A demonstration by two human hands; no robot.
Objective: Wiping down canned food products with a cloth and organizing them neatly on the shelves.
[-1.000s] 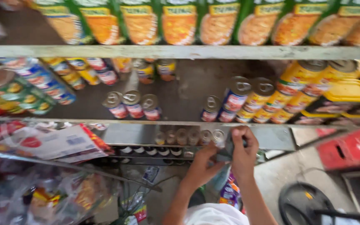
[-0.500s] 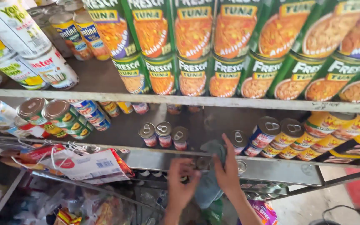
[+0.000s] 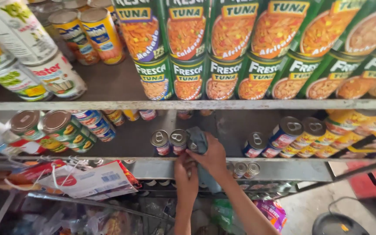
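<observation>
**Cloth and small can at the shelf edge**

At centre frame the right hand (image 3: 213, 154) presses a soft, limp grey-blue cloth (image 3: 198, 140) against a small can (image 3: 192, 146). The left hand (image 3: 185, 170) seems to pinch below it — partly hidden. The can looks rigid and light, best gripped round its sides.

Above the hands (image 3: 199, 167), green cans (image 3: 188, 48) with orange food pictures stood stacked in two rows. Up to their left sat yellow cans (image 3: 88, 32) and white cans (image 3: 44, 65). Small red-labelled cans (image 3: 170, 141) stood touching the hands, blue and red cans (image 3: 283, 137) and yellow ones (image 3: 353, 130) to their right. White and red packets (image 3: 83, 180) hung left of the hands
</observation>
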